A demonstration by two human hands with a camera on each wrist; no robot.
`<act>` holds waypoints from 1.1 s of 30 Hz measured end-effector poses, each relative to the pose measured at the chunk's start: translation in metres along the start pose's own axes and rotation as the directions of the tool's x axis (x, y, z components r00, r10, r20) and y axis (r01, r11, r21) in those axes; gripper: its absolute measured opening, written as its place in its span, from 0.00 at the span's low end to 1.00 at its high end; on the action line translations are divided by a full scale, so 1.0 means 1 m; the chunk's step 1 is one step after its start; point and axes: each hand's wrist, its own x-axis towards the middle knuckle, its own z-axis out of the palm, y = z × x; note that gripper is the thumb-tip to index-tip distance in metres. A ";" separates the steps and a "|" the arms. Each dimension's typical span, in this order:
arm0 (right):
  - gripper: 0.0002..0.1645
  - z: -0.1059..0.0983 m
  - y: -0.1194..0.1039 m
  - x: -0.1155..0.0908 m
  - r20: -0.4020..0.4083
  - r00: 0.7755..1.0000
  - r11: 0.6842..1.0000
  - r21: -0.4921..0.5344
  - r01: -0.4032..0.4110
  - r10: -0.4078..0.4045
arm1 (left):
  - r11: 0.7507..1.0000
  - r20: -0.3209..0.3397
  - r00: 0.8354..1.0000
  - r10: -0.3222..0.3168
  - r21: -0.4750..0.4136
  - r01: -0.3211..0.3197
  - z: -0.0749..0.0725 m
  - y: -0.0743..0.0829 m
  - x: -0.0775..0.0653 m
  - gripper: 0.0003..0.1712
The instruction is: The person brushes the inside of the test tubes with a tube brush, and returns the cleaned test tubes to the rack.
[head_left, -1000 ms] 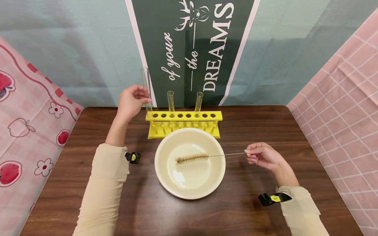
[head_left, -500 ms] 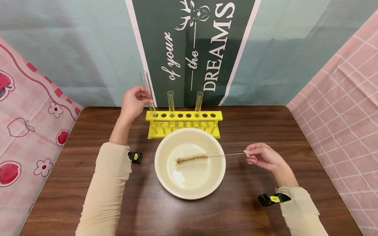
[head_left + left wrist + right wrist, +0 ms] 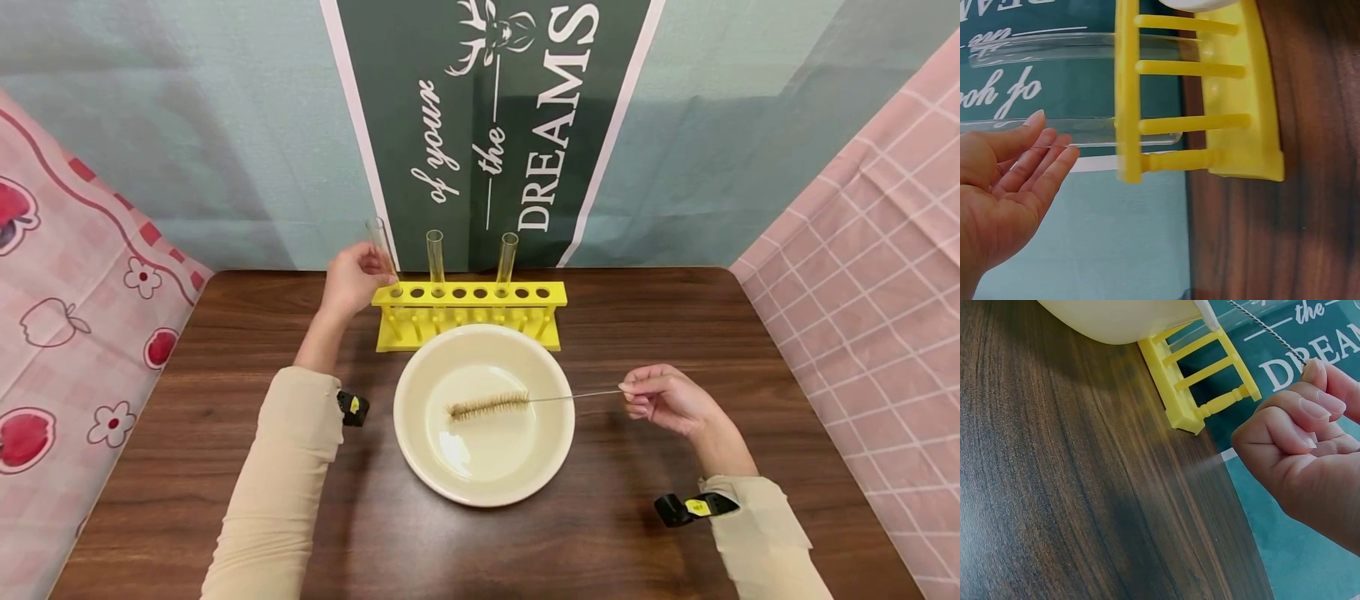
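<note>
At the left end of the yellow test tube rack (image 3: 557, 293), my left hand (image 3: 351, 280) pinches a clear glass test tube (image 3: 379, 237) between thumb and fingers. The left wrist view shows this tube's rounded bottom passed through the rack's upper plate, short of the base. Two other tubes, a middle-left one (image 3: 436, 254) and a right one (image 3: 506, 257), stand in the rack. My right hand (image 3: 670, 400) grips the thin twisted wire handle of a test tube brush (image 3: 489, 406). Its tan bristles lie over the inside of a cream basin (image 3: 408, 408).
The basin stands directly in front of the rack on the dark wood table (image 3: 615, 533). Behind the table hangs a blue-green cloth with a dark lettered panel (image 3: 480, 125). Pink patterned cloths flank it, a fruit print (image 3: 75, 333) left and a grid (image 3: 885, 292) right.
My left hand has shifted right and down, and the tube it holds has sunk into the rack's leftmost hole. The right hand and brush have stayed nearly still.
</note>
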 end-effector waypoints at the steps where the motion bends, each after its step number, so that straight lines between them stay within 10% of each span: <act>1: 0.23 0.000 0.000 0.000 0.003 1.000 1.000 0.002 0.000 0.000 | 1.000 0.004 1.000 -0.007 0.001 0.007 0.001 -0.002 0.000 0.09; 33: 0.26 0.000 0.003 0.004 0.026 1.000 1.000 -0.012 -0.004 0.005 | 0.995 0.049 0.994 -0.095 -0.014 0.096 0.010 -0.019 -0.004 0.17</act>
